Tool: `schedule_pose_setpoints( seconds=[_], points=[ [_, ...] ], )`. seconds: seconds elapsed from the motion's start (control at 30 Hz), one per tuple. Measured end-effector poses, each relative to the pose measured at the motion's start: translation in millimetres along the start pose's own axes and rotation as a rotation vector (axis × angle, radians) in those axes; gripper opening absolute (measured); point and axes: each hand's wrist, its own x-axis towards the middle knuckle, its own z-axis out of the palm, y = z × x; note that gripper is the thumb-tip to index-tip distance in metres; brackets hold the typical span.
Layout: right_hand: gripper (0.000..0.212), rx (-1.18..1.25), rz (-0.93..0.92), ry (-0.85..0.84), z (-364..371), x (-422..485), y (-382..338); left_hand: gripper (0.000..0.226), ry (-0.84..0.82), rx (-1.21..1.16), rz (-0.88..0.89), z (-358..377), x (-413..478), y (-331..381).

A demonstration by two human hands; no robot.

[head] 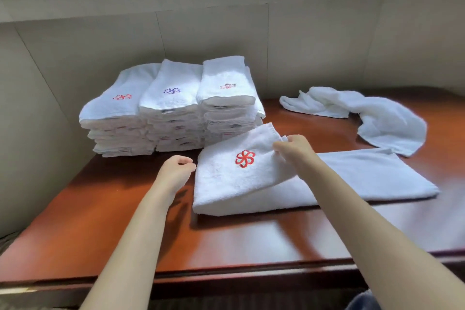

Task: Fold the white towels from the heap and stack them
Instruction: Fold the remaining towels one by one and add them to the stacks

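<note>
A white towel (352,178) lies lengthwise across the brown table (125,221). Its left end, marked with a red flower logo, is lifted and folded over to the right. My right hand (293,147) pinches the raised edge of that flap. Just left of the towel hovers my left hand (180,167), its fingers loosely curled and holding nothing. Three stacks of folded white towels (173,108) stand at the back against the wall. One loose, crumpled towel (364,113) lies at the back right.
A beige panelled wall (226,33) closes off the table's back and left side. The table's front edge (226,274) runs just below my forearms. Bare wood shows in front of the towel and at the left.
</note>
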Motion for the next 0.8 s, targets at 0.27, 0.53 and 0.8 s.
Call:
schedule_pose_setpoints(
  seconds=[0.27,0.53,0.8],
  points=[
    [0.016,-0.404,-0.042,0.370,-126,14,57,0.069,-0.268,0.101,-0.100,80,-5,20],
    [0.031,-0.703,0.143,0.374,-201,10,135,0.041,-0.351,0.207,-0.041,137,-13,36],
    [0.022,-0.638,0.135,0.440,-212,22,127,0.012,-0.302,-0.204,-0.162,147,-10,37]
  ],
)
